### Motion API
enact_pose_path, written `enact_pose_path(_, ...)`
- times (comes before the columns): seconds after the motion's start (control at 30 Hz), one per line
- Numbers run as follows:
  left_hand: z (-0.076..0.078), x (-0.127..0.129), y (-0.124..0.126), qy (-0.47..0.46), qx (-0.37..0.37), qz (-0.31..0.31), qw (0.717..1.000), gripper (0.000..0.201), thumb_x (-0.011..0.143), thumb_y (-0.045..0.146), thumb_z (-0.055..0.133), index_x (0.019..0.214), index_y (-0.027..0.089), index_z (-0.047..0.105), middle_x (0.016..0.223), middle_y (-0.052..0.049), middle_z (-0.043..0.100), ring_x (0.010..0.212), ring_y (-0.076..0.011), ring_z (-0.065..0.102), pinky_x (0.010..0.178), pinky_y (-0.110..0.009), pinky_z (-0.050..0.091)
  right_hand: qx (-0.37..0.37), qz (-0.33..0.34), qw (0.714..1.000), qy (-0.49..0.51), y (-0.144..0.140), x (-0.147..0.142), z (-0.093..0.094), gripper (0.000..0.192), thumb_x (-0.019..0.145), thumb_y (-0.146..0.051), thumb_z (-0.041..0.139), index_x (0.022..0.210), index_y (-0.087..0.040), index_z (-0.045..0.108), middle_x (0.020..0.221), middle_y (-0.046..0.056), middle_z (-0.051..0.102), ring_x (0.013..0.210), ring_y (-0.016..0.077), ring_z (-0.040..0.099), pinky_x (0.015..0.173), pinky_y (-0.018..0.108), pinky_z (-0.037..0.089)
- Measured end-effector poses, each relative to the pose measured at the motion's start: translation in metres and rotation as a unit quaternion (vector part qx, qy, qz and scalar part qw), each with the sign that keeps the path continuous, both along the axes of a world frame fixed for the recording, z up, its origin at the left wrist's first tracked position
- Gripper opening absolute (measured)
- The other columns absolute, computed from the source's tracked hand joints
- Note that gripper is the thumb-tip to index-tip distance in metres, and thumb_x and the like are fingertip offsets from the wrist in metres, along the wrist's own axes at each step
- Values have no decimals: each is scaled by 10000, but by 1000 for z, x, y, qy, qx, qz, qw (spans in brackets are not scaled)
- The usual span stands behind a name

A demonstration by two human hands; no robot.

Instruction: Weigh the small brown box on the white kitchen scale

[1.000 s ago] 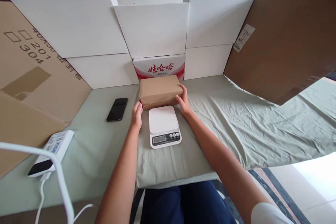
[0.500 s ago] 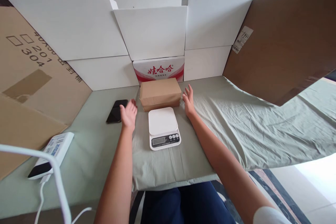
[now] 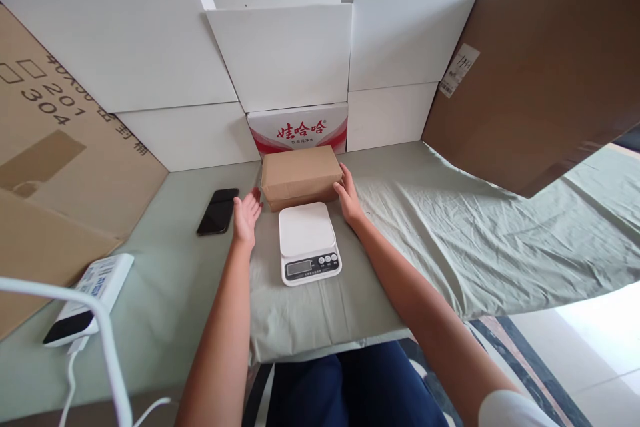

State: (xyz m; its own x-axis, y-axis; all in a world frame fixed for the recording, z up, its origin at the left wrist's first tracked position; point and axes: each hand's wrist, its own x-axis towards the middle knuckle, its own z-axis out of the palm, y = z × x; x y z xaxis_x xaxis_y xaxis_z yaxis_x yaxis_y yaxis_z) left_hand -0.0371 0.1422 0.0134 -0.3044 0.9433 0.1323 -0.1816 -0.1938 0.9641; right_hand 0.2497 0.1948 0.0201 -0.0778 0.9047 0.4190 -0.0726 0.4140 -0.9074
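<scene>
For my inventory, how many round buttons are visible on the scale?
3: left button, middle button and right button, in one row on the scale, right of its display.

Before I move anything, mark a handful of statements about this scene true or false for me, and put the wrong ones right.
1. The right hand is at the right end of the small cardboard box. True.
2. On the digital scale, the round buttons sit to the right of the display. True.
3. The small cardboard box rests on the digital scale. False: it stands behind it, on the green cloth.
4. The left hand is closed around the black smartphone. False: it is open, with the black smartphone lying just to its left.
5. The carton with red lettering stands behind the small cardboard box. True.
</scene>
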Motion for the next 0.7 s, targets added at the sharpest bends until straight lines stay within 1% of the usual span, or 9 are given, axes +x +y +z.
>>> enact_pose_path(0.13,-5,3,3,10,-13,4,1000,978,826,913,445,1457,194,647,1667,-211,447,1578,-364,379,1278,-524,316,1,-11,1000,-15,-2,-3,1,918,921,-722,533,1659,-250,261,1743,90,350,1606,314,350,1349,531,242)
enact_pose_path(0.23,-8,9,5,11,-17,7,1000,952,824,899,483,1417,180,673,1624,-230,501,1558,-386,411,1263,-557,333,-4,-19,1000,-19,-1,-5,1,955,900,-743,543,1659,-236,263,1743,87,347,1636,321,280,1368,536,185)
enact_pose_path(0.3,-10,14,5,11,-14,17,1000,933,816,883,521,1395,170,683,1595,-240,533,1535,-391,449,1252,-564,347,-6,-20,1000,-21,-2,-6,2,971,894,-751,548,1663,-234,256,1759,81,310,1650,326,244,1374,542,156)
enact_pose_path(0.4,-12,21,6,11,2,43,999,862,801,828,612,1363,179,696,1537,-218,600,1491,-370,516,1239,-532,377,-7,-10,1000,-25,-4,-7,3,983,904,-742,552,1680,-243,216,1790,56,232,1681,316,148,1383,535,116)
enact_pose_path(0.5,-12,25,6,6,25,71,997,790,779,785,685,1302,195,725,1454,-186,674,1430,-348,585,1215,-487,420,12,7,1000,-24,-10,-9,6,988,931,-728,539,1704,-261,140,1808,22,172,1699,284,56,1390,507,92)
enact_pose_path(0.6,-9,26,4,7,49,96,994,771,771,787,691,1252,187,744,1396,-189,706,1373,-343,632,1179,-463,466,41,8,999,-30,-17,-11,11,980,957,-714,526,1715,-277,86,1813,14,152,1701,272,51,1393,499,78)
enact_pose_path(0.7,-4,26,-2,27,70,115,991,751,810,772,648,1262,178,736,1376,-197,707,1343,-333,651,1145,-450,496,59,5,998,-30,-26,-11,17,990,957,-726,533,1718,-302,63,1814,12,148,1697,282,85,1392,512,93)
